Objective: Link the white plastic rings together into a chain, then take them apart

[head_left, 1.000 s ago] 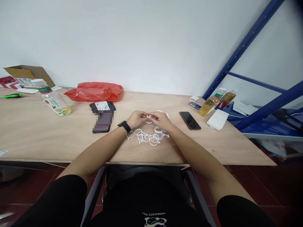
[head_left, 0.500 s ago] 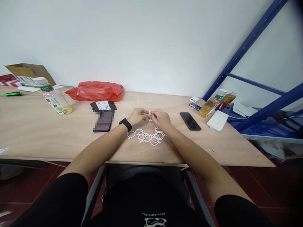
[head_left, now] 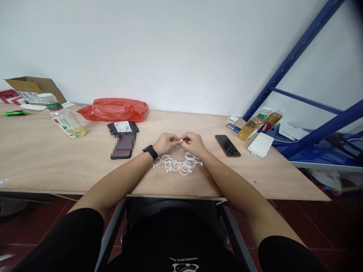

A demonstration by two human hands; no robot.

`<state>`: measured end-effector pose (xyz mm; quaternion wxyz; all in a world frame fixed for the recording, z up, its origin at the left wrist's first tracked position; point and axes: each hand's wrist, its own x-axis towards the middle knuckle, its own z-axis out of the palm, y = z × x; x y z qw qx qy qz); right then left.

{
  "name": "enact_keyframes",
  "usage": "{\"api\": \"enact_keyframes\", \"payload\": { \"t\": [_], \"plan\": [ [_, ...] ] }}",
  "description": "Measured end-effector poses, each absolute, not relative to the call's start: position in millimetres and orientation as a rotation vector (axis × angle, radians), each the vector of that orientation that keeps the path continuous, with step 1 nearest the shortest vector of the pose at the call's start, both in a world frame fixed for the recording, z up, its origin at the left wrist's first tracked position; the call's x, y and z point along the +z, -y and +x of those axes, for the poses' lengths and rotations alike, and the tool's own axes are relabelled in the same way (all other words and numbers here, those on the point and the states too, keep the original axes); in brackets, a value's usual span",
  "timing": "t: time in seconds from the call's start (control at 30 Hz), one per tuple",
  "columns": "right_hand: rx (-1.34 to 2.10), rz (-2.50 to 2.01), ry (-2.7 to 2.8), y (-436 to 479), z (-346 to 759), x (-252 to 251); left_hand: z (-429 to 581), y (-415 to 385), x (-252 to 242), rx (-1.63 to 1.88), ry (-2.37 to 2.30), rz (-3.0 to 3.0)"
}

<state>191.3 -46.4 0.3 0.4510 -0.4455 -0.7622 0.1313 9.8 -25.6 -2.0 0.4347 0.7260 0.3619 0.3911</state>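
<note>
My left hand and my right hand meet just above the wooden table, fingers pinched together on a small white plastic ring between them. A black watch sits on my left wrist. Right below my hands lies a cluster of several white plastic rings on the table, some linked or overlapping. Most of the held ring is hidden by my fingers.
A black phone lies right of my hands, a blurred dark phone and black packet to the left. A red plastic bag, a bottle, two tea bottles, a white power bank and a blue metal rack surround them.
My hands have stayed in place above the ring cluster, fingers shifting slightly on the small ring; the ring shows less now. The view wobbled a little.
</note>
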Motion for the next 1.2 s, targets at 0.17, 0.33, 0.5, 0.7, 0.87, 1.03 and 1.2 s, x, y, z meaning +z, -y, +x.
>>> {"api": "enact_keyframes", "payload": {
  "t": [0.17,0.33,0.5,0.7,0.87,1.03,1.2],
  "plan": [
    [0.415,-1.169,1.822,43.9,192.0,-0.5,12.5,22.4,-7.2,0.951,-0.852,1.807],
    [0.389,-1.336,1.809,34.0,201.4,-7.1,5.2,15.6,-9.2,0.968,-0.988,1.862],
    [0.123,-1.420,1.884,24.3,217.8,-11.0,-13.9,15.3,-4.2,0.446,-0.775,1.978],
    [0.107,-1.340,1.887,25.2,220.7,-11.3,-24.2,16.8,0.9,0.173,-0.695,1.952],
    [0.132,-1.311,1.901,27.5,217.5,-12.3,-22.5,21.3,5.4,0.146,-0.665,1.932],
    [0.142,-1.309,1.911,27.0,217.4,-11.1,-20.4,22.9,3.8,0.158,-0.664,1.984],
    [0.183,-1.370,1.976,26.5,226.7,-1.6,-14.2,28.9,5.4,0.238,-0.652,2.044]
  ]
}}
